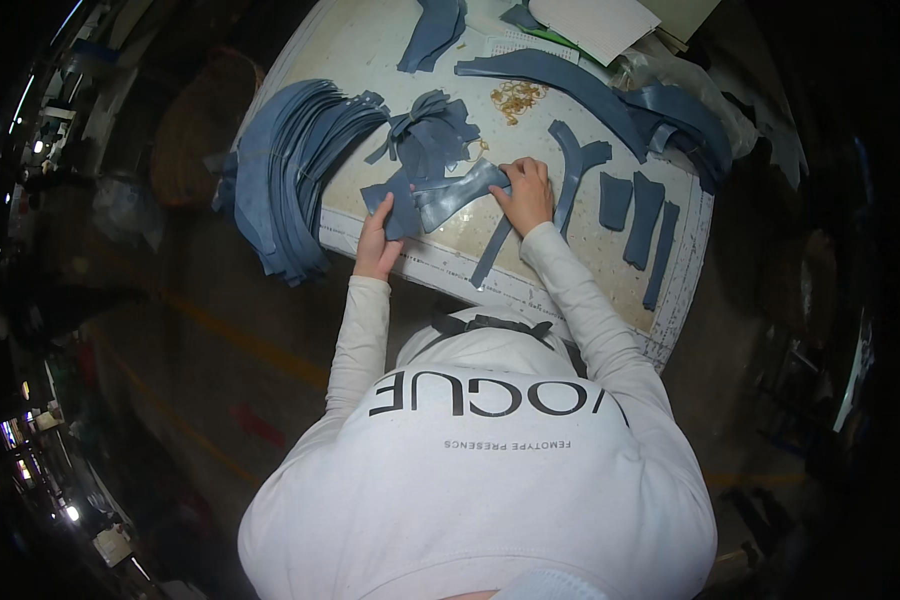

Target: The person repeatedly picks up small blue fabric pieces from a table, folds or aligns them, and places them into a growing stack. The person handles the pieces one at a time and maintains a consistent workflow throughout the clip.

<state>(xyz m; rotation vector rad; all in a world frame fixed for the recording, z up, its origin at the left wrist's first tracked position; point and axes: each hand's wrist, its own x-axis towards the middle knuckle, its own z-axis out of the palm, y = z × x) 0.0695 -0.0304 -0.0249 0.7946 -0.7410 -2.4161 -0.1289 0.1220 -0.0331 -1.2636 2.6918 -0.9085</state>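
My left hand (377, 243), at the table's near edge, grips a small dark blue leather-like piece (398, 208) with the thumb on top. Beside it, a longer shiny blue piece (460, 195) with flared ends lies on the table, its left end meeting the held piece. The fingers of my right hand (528, 195) close on that longer piece's right end. A narrow blue strip (492, 253) lies below my right hand. Just beyond my hands sits a gathered bundle of blue pieces (432, 130). What the left fingers do underneath is hidden.
A thick stack of curved blue pieces (280, 180) overhangs the table's left edge. Tan rubber bands (518, 100) lie near the middle. A forked piece (570, 170), several small cut pieces (645, 220) and long curved pieces (560, 75) lie rightward. Papers (600, 25) rest at the back.
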